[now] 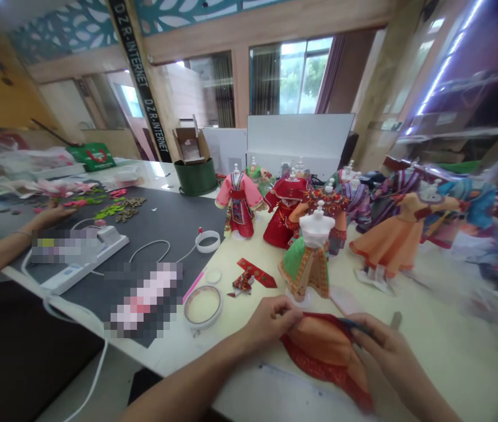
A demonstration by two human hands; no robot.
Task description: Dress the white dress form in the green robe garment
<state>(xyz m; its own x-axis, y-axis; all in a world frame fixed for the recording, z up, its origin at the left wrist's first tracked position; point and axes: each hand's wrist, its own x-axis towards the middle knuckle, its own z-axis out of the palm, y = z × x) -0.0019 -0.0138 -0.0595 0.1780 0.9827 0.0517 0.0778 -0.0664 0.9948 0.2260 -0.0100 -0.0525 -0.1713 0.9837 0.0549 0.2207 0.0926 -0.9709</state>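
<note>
My left hand [275,325] pinches the upper left edge of a small orange and red doll skirt [325,351]. On its other side my right hand [376,343] grips the top edge, where a dark bluish strip shows. The skirt hangs between both hands just above the pale table, its red patterned border curving along the bottom. Behind it stands a small white dress form [317,225] with a bare top and a green and tan skirt [305,264]. Red patterned fabric pieces [249,278] lie on the table beyond my left hand.
Several dressed doll forms [240,202] stand along the back. Tape rolls [202,306] and a pink stick [193,287] lie to the left. A power strip [79,266] with a cable sits on the dark mat, near another person's hand [53,214]. A green round box [196,176] stands behind.
</note>
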